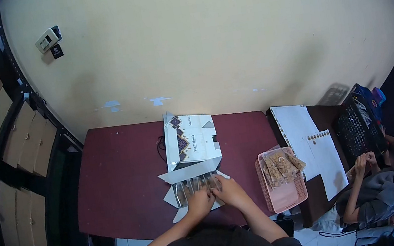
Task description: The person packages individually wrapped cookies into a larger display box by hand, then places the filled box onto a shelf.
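An open white box [171,197] with spread flaps lies near the front edge of the maroon table, several clear packets [181,193] standing in a row inside it. My left hand [201,202] and my right hand [228,191] are close together over the right part of this box, fingers bent down onto the packets. What the fingertips hold, if anything, is hidden. The box's printed lid [191,139], white with dark patterned shapes, lies flat behind it, away from me.
Right of the box, a pink basket [288,201] holds bags of brown pieces [278,166]. Farther right are white sheets [291,122], a black crate [358,123] and a seated co-worker [388,192] with raised hands. Shelves with cardboard boxes [23,137] stand left.
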Demonstrator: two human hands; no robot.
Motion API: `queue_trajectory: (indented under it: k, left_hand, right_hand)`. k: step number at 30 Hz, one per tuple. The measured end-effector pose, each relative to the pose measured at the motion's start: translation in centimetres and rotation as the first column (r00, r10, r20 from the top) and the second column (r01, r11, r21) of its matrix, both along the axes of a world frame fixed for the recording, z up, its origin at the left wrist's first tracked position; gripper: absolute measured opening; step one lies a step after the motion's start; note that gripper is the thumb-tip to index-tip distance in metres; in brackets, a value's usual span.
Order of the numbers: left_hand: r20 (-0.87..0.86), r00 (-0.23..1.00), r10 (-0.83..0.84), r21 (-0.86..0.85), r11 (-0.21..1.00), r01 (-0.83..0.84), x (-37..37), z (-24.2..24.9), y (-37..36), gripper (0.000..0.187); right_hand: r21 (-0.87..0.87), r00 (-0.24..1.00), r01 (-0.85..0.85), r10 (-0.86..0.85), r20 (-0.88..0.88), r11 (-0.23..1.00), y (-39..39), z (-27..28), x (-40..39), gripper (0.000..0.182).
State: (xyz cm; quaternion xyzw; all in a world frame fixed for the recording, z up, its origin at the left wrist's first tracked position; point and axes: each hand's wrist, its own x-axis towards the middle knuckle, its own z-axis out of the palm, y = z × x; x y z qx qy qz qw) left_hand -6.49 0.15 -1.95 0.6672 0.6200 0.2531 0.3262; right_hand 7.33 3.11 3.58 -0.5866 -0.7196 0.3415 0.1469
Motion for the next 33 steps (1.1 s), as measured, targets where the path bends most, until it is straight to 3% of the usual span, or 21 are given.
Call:
queue_trajectory:
  k: [6, 10, 12, 16, 20, 24, 25, 29, 32, 33]
  left_hand:
    - [-0.010, 1.000, 0.028, 0.005, 1.000, -0.028, 0.0, -0.4, 0.5, 0.022]
    - [0.042, 0.998, 0.049, 0.001, 0.999, -0.049, 0.1, -0.6, 0.7, 0.025]
    - [0.062, 0.996, 0.059, 0.008, 0.998, -0.060, 0.0, -0.9, 0.8, 0.024]
    - [0.096, 0.991, 0.091, -0.010, 0.996, -0.090, -0.3, -0.3, 0.5, 0.021]
    - [0.089, 0.993, 0.072, -0.033, 0.997, -0.070, -0.5, -1.3, 0.3, 0.019]
    - [0.095, 0.994, 0.059, 0.020, 0.998, -0.062, 0.0, -1.1, 0.7, 0.018]
    - [0.093, 0.994, 0.051, 0.022, 0.998, -0.053, 0.1, -0.9, 0.8, 0.017]
    - [0.044, 0.998, 0.052, 0.045, 0.998, -0.054, 0.3, -2.0, 0.9, 0.017]
    - [0.108, 0.992, 0.060, 0.049, 0.997, -0.065, 0.0, -1.6, 0.6, 0.017]
    - [0.104, 0.993, 0.061, 0.035, 0.997, -0.065, -0.1, -1.6, 0.7, 0.017]
  right_hand:
    - [-0.050, 0.997, 0.062, -0.063, -0.035, 0.997, 0.8, -2.5, -2.0, 0.048]
    - [0.089, 0.997, 0.068, -0.065, -0.040, 0.994, 2.8, -5.1, -2.6, 0.038]
    - [-0.119, 0.988, -0.058, 0.074, 0.133, 0.991, 5.1, -3.8, -2.5, 0.031]
    - [-0.145, 0.987, -0.077, 0.096, 0.128, 0.986, 6.3, -4.9, -1.6, 0.028]
    - [-0.055, 0.998, -0.017, 0.020, 0.056, 0.998, 5.4, -5.9, -0.8, 0.029]
    - [-0.078, 0.999, 0.047, -0.046, 0.018, 0.996, 5.8, -8.2, -0.4, 0.027]
    - [-0.113, 0.994, 0.071, -0.061, 0.095, 0.991, 4.6, -3.6, -1.6, 0.026]
    - [0.026, 0.998, 0.064, -0.065, 0.025, 0.998, 3.4, -7.5, -2.1, 0.029]
    - [-0.092, 0.995, 0.099, -0.097, 0.020, 0.991, 4.3, -8.4, -1.8, 0.030]
    - [-0.051, 0.997, 0.077, -0.076, 0.032, 0.996, 4.3, -8.6, -1.6, 0.031]
